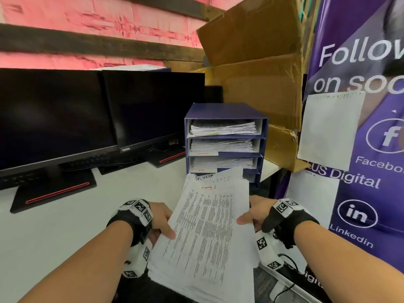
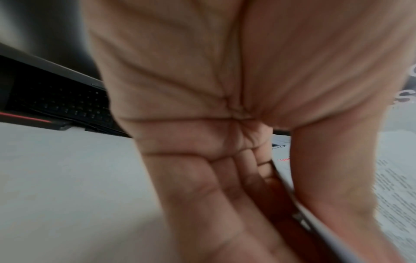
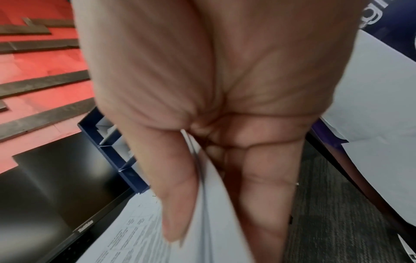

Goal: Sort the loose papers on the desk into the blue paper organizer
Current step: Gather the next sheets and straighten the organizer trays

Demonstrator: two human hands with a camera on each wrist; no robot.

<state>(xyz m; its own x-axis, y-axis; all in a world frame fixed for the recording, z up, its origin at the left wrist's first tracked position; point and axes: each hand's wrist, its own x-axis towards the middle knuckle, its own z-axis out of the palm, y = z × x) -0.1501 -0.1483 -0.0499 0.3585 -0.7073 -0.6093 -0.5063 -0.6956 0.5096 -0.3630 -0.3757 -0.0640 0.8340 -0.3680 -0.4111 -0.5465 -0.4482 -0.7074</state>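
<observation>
Two dark monitors (image 1: 65, 119) are stood far left on the white desk (image 1: 65, 226). A stack of papers (image 1: 207, 232) is pinched by the left hand (image 1: 159, 217) and right hand (image 1: 255, 213), near the blue paper organizer (image 1: 225, 138). A cardboard box (image 1: 258, 68) and purple banner (image 1: 360, 193) are seen right.

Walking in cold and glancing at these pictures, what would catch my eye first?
First, the thick stack of printed papers in the middle foreground, gripped by the left hand and the right hand at its sides. Just behind it stands the blue paper organizer on the white desk, its upper shelves holding papers. Two dark monitors fill the left.
</observation>
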